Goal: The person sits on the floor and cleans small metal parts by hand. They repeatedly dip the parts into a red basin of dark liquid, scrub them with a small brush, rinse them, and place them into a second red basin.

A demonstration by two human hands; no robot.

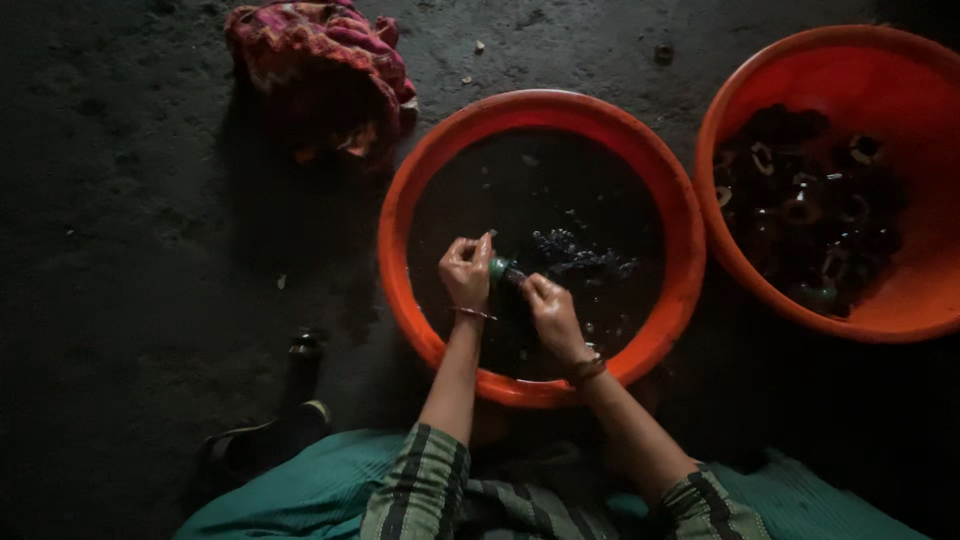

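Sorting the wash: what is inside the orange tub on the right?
The right tub holds a heap of small dark bottles; whatever lies beneath the heap is covered.

Single head view, looking steeply down, fairly near, over orange basin [420,190] on floor.

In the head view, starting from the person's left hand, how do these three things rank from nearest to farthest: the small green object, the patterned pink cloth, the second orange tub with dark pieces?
From the left hand:
1. Small green object, at its fingertips, over the near tub.
2. Patterned pink cloth, on the floor, up and left.
3. Second orange tub, far right.
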